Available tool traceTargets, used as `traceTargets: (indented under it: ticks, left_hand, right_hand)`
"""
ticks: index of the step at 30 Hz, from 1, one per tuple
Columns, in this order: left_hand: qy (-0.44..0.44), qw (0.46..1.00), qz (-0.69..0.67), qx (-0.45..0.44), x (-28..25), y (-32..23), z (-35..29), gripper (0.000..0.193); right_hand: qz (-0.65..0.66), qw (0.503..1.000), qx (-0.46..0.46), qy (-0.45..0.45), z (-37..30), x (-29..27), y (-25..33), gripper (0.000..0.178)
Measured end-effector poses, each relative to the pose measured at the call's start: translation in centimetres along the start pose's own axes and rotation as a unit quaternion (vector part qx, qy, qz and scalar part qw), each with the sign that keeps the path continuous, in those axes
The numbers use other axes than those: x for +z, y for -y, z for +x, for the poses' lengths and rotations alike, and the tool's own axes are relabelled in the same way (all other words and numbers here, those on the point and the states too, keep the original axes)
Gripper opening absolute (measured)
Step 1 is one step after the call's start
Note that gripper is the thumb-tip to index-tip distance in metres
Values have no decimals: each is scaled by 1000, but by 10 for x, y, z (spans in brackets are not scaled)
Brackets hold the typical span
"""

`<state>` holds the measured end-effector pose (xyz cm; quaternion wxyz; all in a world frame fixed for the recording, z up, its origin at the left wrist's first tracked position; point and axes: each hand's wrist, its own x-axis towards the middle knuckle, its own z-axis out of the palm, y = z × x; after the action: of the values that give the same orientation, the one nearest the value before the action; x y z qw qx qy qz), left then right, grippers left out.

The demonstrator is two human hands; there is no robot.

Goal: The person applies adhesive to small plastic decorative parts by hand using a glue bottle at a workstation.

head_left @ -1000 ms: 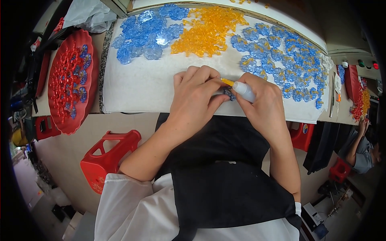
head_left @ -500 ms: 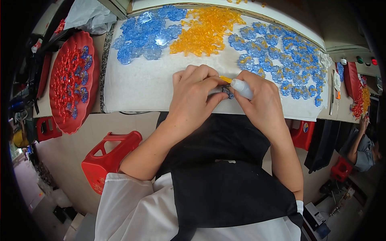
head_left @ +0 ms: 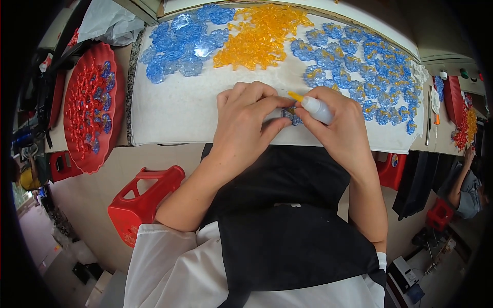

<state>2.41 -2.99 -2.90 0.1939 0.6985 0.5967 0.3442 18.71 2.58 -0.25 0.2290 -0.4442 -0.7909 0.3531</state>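
Note:
My left hand [head_left: 246, 123] is over the white sheet with its fingers bent, thumb and forefinger closed on the edge of a clear blue flower-shaped piece [head_left: 291, 116]. In my right hand [head_left: 340, 126] is a small translucent white squeeze bottle [head_left: 318, 110], gripped between thumb and fingers and tilted. A narrow yellow piece [head_left: 295, 96] sticks out at the bottle's mouth, pointing up and left, apart from the blue piece. My right thumb is close beside the blue piece; whether it touches cannot be made out.
Loose blue flower pieces [head_left: 179, 46] and a heap of small yellow pieces [head_left: 264, 38] lie at the back of the white sheet [head_left: 174, 113]. Blue flowers with yellow parts [head_left: 359, 72] spread at right. A red scalloped tray [head_left: 117, 110] stands left, a red stool [head_left: 128, 215] below.
The bottle and my right hand have moved slightly right, and its yellow end has lifted away from the blue piece. My left hand has barely shifted.

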Motion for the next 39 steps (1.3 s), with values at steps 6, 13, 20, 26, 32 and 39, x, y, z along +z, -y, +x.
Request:
traceTargets:
  ticks: [6,13,20,26,32,39]
  left_hand:
    - [6,1000,-2,-10,0,3,-1,22]
    - [3,1000,8,8,-1,2,1,23]
    - [12,999,25,21,0,-1,1,23]
    - [42,997,30,62,13,-21,8,28]
    - [14,989,74,124,40,-37,31,28]
    - [-72,988,81,107,29,-35,31,29]
  right_hand:
    - [-65,997,-31,23,7,0,6,15]
    - [-79,995,-36,39,8,-1,8,12]
    - [-20,997,-60,-50,-5,-1,0,13]
    - [151,956,73,-240,-57,-36,-34,11]
    - [175,939,132,-266,-75,-43,-37,9]
    - [220,929,119,-272,-77,-36,-40,12]
